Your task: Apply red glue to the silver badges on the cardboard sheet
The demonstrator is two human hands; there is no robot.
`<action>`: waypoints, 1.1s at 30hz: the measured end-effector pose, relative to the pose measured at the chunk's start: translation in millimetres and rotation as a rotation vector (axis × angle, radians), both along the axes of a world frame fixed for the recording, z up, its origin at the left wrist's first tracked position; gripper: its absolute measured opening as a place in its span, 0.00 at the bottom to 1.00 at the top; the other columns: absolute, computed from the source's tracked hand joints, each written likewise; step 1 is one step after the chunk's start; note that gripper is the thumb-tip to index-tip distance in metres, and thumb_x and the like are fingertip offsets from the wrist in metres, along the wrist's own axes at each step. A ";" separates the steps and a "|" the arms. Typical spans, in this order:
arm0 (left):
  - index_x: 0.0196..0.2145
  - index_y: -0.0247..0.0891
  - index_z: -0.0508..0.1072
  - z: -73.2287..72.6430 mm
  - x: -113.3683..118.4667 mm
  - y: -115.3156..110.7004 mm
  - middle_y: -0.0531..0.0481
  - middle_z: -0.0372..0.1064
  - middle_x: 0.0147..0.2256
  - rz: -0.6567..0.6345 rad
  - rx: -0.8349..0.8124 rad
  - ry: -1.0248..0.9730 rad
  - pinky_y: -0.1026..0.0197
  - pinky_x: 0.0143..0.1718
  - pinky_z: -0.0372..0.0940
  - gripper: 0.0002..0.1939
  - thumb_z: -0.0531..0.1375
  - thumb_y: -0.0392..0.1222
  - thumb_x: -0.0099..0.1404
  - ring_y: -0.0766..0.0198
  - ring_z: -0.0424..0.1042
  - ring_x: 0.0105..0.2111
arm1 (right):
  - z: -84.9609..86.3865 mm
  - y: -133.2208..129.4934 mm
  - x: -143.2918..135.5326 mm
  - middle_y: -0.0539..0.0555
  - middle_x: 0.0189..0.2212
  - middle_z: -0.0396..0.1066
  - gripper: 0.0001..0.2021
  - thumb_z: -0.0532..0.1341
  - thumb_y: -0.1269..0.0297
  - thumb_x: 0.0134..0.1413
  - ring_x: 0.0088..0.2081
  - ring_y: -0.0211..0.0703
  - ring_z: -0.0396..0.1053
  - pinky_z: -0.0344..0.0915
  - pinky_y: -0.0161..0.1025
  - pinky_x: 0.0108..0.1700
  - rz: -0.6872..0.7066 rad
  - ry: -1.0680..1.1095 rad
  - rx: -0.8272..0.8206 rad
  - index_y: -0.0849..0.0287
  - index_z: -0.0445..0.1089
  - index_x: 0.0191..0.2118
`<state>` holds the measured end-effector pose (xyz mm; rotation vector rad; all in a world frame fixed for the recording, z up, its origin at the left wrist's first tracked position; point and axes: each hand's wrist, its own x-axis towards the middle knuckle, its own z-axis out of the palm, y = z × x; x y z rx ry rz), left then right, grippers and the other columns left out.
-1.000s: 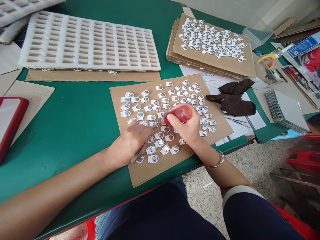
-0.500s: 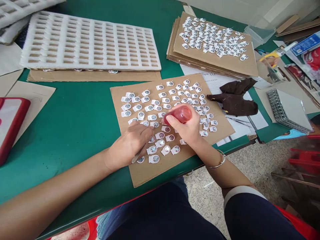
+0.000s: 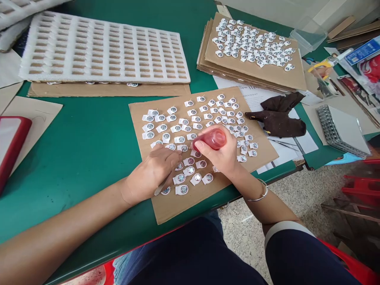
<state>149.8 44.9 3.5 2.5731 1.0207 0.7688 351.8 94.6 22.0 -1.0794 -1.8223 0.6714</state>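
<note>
On a cardboard sheet [image 3: 166, 209] lie many small round dark-and-silver pieces, each on a white paper tab. My right hand [image 3: 227, 156] is wrapped round a red translucent squeeze bottle [image 3: 215, 138], its narrow end tilted down to the left over the pieces near the sheet's middle. Just left of it, my left hand [image 3: 152, 172] rests low over the sheet, fingers pinched on slim metal tweezers [image 3: 162, 187] whose back end shows below the palm. A tabbed piece [image 3: 182, 148] lies by my left fingertips. Where the bottle's tip touches is hard to make out.
A white foam grid [image 3: 103, 49] sits on cardboard at the back left. Stacked cardboard [image 3: 252, 67] at the back right bears more tabbed pieces. A dark brown cloth [image 3: 280, 118] and another metal tool [image 3: 285, 143] lie right of the sheet. A red-edged case [image 3: 18, 146] is far left.
The whole view has shifted slightly. Both hands keep their grips, and the red squeeze bottle sits a touch lower over the pieces.
</note>
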 end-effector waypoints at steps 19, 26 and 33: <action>0.37 0.34 0.64 11.0 1.1 3.3 0.46 0.68 0.31 0.028 -0.068 0.002 0.57 0.34 0.62 0.07 0.49 0.30 0.64 0.61 0.69 0.32 | -3.2 3.2 -0.4 0.52 0.30 0.72 0.12 0.65 0.55 0.45 0.33 0.42 0.71 0.71 0.45 0.39 -0.036 0.002 0.001 0.55 0.65 0.33; 0.37 0.35 0.67 11.4 -2.5 9.6 0.48 0.70 0.33 0.033 -0.132 -0.044 0.59 0.35 0.62 0.06 0.51 0.34 0.65 0.61 0.70 0.34 | -3.8 28.1 -3.2 0.48 0.25 0.68 0.15 0.63 0.50 0.46 0.30 0.39 0.69 0.71 0.43 0.37 -0.013 -0.081 -0.084 0.56 0.65 0.31; 0.39 0.38 0.71 4.2 -8.5 14.2 0.52 0.71 0.31 0.121 -0.246 -0.113 0.63 0.29 0.61 0.08 0.55 0.34 0.62 0.66 0.69 0.29 | -14.6 41.2 -6.2 0.48 0.26 0.66 0.16 0.58 0.48 0.51 0.29 0.36 0.69 0.71 0.38 0.33 -0.017 -0.088 -0.081 0.57 0.64 0.31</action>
